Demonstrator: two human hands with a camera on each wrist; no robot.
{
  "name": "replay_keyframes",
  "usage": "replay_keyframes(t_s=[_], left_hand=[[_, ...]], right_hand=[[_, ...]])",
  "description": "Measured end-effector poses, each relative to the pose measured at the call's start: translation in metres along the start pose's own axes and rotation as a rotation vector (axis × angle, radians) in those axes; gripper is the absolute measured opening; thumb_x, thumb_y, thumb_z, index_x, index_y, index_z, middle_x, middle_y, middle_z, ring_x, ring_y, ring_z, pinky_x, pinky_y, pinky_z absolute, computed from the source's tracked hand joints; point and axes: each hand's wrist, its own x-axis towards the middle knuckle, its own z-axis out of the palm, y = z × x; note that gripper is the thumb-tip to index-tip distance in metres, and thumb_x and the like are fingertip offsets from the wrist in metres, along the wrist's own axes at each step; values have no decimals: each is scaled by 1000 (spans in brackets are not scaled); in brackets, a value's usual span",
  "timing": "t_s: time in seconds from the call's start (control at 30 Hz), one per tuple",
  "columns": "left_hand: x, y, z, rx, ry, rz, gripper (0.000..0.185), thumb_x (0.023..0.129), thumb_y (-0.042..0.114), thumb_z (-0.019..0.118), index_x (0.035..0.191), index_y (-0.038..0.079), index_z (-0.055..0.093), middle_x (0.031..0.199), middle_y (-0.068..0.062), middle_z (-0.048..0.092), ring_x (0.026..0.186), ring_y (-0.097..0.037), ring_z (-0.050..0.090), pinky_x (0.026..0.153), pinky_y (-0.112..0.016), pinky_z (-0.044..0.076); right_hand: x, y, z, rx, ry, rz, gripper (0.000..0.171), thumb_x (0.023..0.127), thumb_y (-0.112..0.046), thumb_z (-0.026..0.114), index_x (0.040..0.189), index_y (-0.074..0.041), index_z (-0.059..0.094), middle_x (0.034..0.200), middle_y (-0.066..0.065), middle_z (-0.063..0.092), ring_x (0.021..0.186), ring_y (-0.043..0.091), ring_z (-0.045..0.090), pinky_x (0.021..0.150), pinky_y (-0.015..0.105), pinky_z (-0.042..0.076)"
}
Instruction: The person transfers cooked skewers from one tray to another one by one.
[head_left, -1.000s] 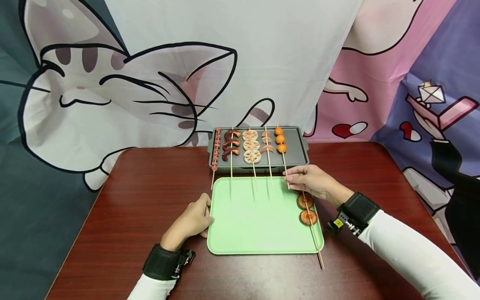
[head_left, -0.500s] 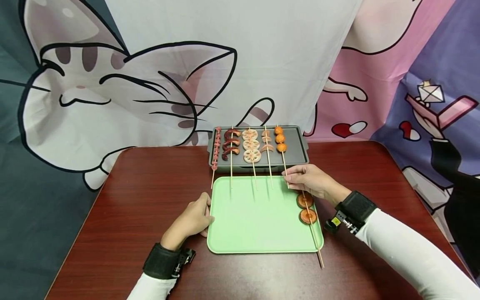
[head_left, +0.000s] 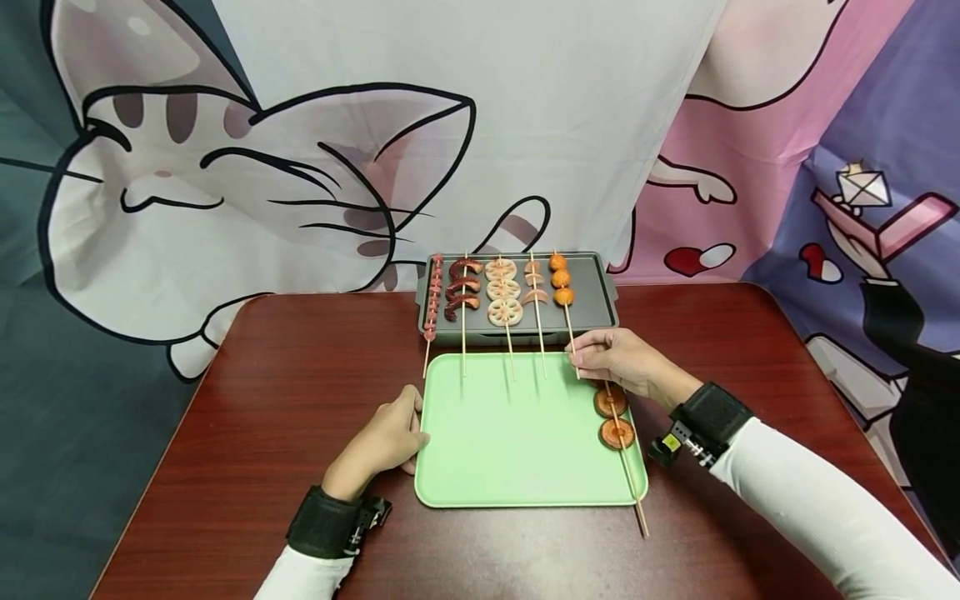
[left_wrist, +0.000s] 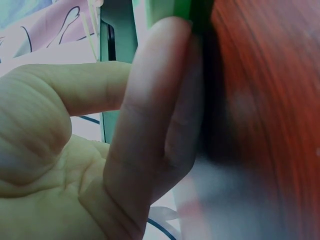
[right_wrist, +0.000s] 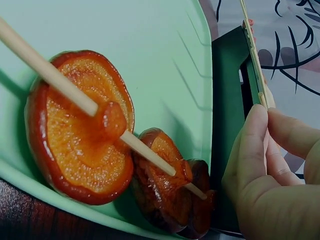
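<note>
My left hand (head_left: 386, 433) grips the left edge of a light green tray (head_left: 517, 450), thumb on the rim and fingers under it in the left wrist view. With thumb and fingertips my right hand (head_left: 618, 360) pinches the stick end of a skewer of orange balls (head_left: 562, 297), whose balls lie over the grey grill pan (head_left: 596, 300). Below that hand, a skewer of brown mushroom-like rounds (head_left: 617, 433) lies along the tray's right side, its stick reaching past the front edge. In the right wrist view these rounds (right_wrist: 90, 130) look glossy, close under the hand.
On the pan lie more skewers: pink pieces (head_left: 433, 292), dark red curled tentacle-like pieces (head_left: 461, 287), lotus root slices (head_left: 504, 312) and pale pinkish pieces (head_left: 534, 296). Their sticks overhang the pan's front. A reddish wooden table (head_left: 315, 358) carries everything; a printed cloth (head_left: 570, 125) hangs behind.
Almost nothing differs. Both hands keep their places, the right on the orange-ball skewer and the left on the tray; the view shifts very slightly.
</note>
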Motion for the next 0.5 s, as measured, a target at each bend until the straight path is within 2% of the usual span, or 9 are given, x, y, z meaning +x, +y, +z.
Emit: replay_keyframes(t_s=[0.3, 0.5], left_hand=[[1, 0, -1, 0, -6, -6, 28, 94, -8, 63, 115, 1, 46, 78, -13, 53, 46, -24, 63, 45, -35, 59], [1, -1, -1, 12, -6, -6, 29, 94, -7, 63, 115, 1, 46, 78, -13, 53, 46, -25, 63, 45, -35, 59]], right_hand=[[-1, 1, -2, 34, -21, -11, 35, 100, 6, 61, 131, 17, 51, 97, 5, 73, 94, 13, 73, 85, 26, 64], [-3, 4, 0, 35, -39, -2, 38, 98, 2, 65, 131, 17, 52, 98, 4, 75, 94, 13, 73, 88, 29, 64]])
